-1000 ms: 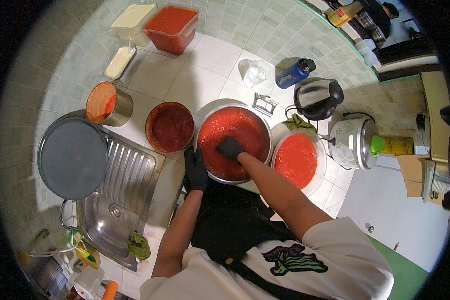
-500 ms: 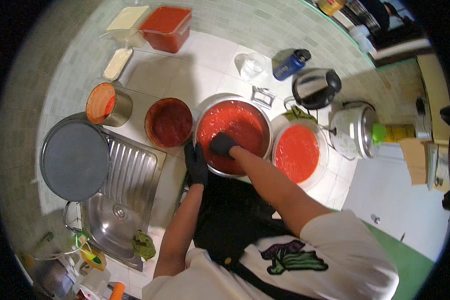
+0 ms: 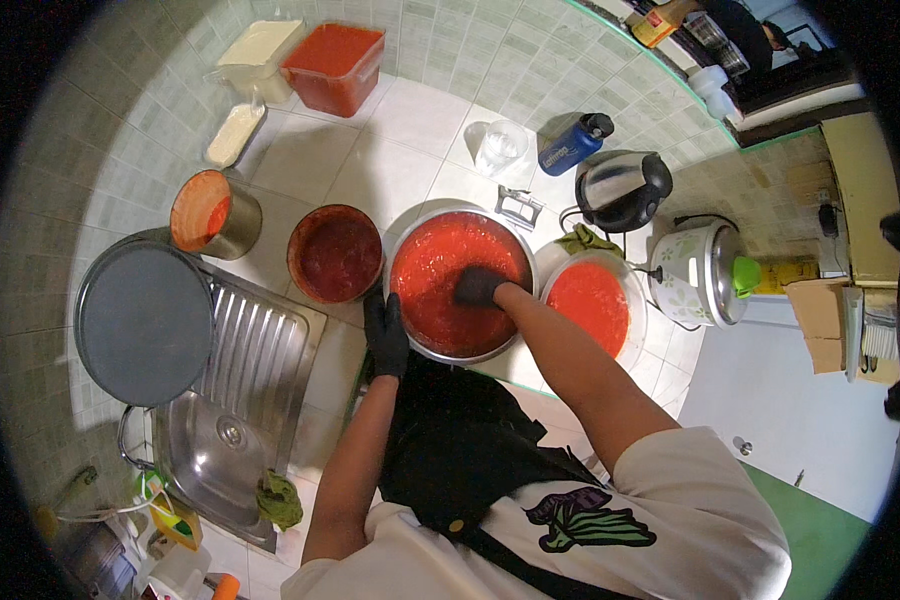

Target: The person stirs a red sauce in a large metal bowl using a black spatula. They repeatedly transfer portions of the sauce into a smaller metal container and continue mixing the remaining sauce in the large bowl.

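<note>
A wide steel bowl (image 3: 411,341) of thick red sauce (image 3: 440,262) stands on the counter before me. My right hand (image 3: 482,287), in a black glove, is dipped into the sauce right of the bowl's middle; its fingers are sunk out of sight. Against the bowl's left outer side lies my left hand (image 3: 386,340), also black-gloved, with fingers stretched out and thumb apart. Close by on the left is a round pot (image 3: 294,262) coated inside with dark red sauce. A round tub (image 3: 638,318) of brighter red liquid stands to the right.
A steel sink (image 3: 205,450) with a grey round tray (image 3: 145,325) is at left. Behind it lies a sauce-smeared steel pot (image 3: 238,222). Square containers, one of red sauce (image 3: 335,75), stand at the back. A blue bottle (image 3: 570,147), kettle (image 3: 620,190) and rice cooker (image 3: 685,275) line the right.
My right hand has moved to the right through the sauce, from left of the bowl's middle to right of it. The left hand stays against the bowl's side.
</note>
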